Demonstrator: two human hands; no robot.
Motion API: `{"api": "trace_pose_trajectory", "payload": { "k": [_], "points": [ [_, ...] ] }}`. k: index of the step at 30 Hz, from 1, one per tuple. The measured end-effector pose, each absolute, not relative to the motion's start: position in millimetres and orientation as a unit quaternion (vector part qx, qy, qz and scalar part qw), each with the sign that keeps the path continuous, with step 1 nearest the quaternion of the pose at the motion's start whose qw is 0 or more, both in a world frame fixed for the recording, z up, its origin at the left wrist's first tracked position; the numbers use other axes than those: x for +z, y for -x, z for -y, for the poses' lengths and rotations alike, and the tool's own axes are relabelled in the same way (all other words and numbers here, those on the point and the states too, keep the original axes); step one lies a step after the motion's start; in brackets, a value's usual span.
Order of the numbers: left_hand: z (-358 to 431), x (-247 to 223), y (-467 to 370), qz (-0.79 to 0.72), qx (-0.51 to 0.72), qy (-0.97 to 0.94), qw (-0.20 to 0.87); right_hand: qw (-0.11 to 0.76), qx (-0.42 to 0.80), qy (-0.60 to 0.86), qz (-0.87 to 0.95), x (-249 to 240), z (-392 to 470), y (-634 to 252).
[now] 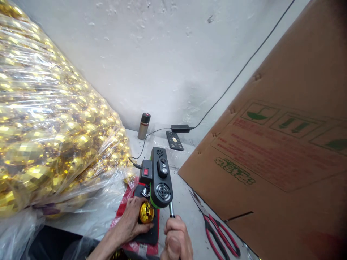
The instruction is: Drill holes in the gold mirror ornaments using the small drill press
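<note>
A gold faceted ball ornament (146, 212) sits between the thumb and fingers of my left hand (133, 218), over the black base (154, 231) of a small bench machine. Just above and to the right of the ball is the machine's black and green head (162, 180), with round vents on top. My right hand (177, 238) is closed around the machine's lever (171, 209), a metal rod whose grip is hidden in my fist. A switch box (145, 171) with a red rocker is fixed to the machine's left side.
A clear plastic bag of gold balls (54, 119) fills the left. At right stand a large cardboard box (271, 144) and red-black scissors (217, 231). Behind the machine are a bottle (144, 126), a phone (174, 141) and a power adapter (180, 128) with its cable.
</note>
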State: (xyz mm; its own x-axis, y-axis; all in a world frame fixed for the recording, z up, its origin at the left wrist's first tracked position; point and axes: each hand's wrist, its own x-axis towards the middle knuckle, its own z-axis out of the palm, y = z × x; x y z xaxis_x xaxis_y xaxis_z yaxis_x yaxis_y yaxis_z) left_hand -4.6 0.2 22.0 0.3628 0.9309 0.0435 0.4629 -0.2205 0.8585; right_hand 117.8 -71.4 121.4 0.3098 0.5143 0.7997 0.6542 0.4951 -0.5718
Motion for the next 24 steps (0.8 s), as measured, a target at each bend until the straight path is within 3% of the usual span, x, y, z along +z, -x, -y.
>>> {"api": "trace_pose_trajectory", "payload": {
  "k": [24],
  "points": [
    [1,14,1,-0.487,0.292,-0.733,0.374,0.665,-0.061,0.482,0.566,113,67,-114]
  ]
}}
